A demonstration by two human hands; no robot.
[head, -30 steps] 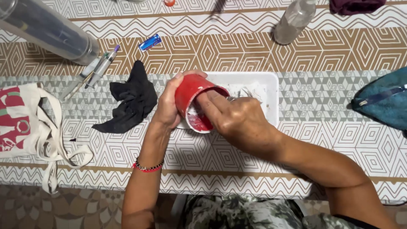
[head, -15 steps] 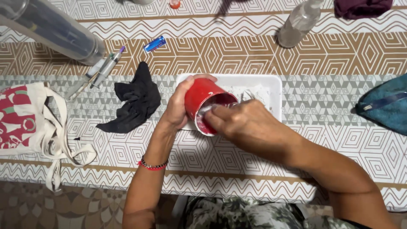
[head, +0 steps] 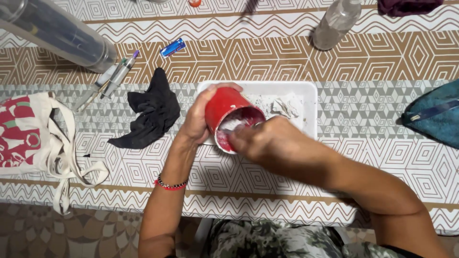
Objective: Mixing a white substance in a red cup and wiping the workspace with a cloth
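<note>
A patterned counter (head: 287, 62) is carrying everything. At nine o'clock a cloth bag (head: 28, 134) is lying; at eleven, a clear cylinder (head: 57, 33); at one, a bottle (head: 334, 24). A black rag (head: 150, 112) is sitting left of centre. In the middle, a white tray (head: 306, 95) is holding pale lumps. Over its near left corner the left hand (head: 198, 119) is gripping a red cup (head: 224, 107), tilted on its side, mouth toward five o'clock. The right hand (head: 260, 143) is pressing fingers into the mouth; its grip is too blurred to tell. White residue is coating the inside, so the scraping seems partly done, with more remaining.
</note>
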